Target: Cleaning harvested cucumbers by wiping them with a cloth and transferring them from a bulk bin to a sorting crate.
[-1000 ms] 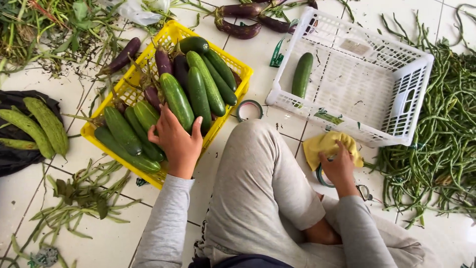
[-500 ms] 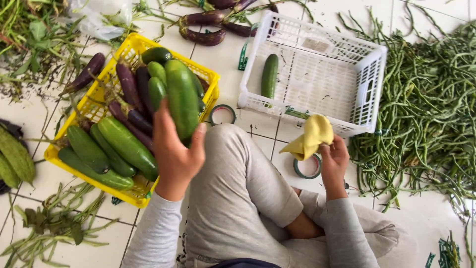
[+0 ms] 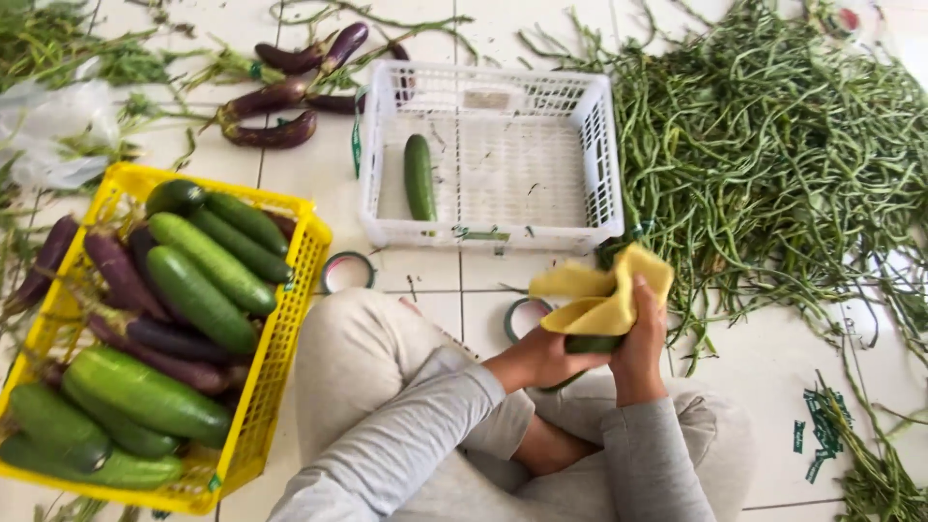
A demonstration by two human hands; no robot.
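Cucumber point(image 3: 592, 343), mostly hidden under a yellow cloth point(image 3: 604, 295), sits at the picture's centre-right, gripped from below by the left hand point(image 3: 546, 360) with fingers curled around it, while the right hand point(image 3: 643, 338) presses the cloth against it. At twelve o'clock stands a white basket point(image 3: 604, 164) holding one cucumber; at nine o'clock, a yellow crate point(image 3: 290, 309) of cucumbers and eggplants; at two o'clock, a heap of long beans point(image 3: 773, 155).

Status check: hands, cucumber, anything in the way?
Both hands on task: left hand holds dark green cucumber, right hand presses yellow cloth on it. Nothing obstructing.
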